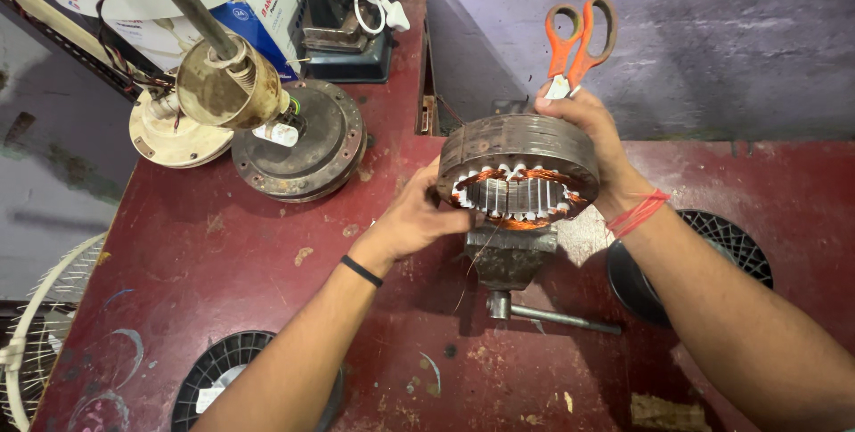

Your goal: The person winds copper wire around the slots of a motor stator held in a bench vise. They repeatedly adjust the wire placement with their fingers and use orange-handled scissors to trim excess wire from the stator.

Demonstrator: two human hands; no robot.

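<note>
No container with contents could be made out on the worn dark-red metal table (232, 245); two black ribbed plastic spools (233, 370) stood at its near edge, one on the left and one on the right. Far on the left lay a rusty round motor cover (307, 142), with a cream fan housing on a dark rod (223, 85) just beside it, and behind the table rose a grey-violet wall (712, 49). A grey metal bench vise (509, 258) sat in the middle of the table. Directly above it was the round grey stator with copper windings (521, 174), held between both hands. The left hand (419, 218) gripped its left side, fingers curled. The right hand (583, 125) clasped its far right rim and pinched orange-handled scissors (579, 40), pointing up.
</note>
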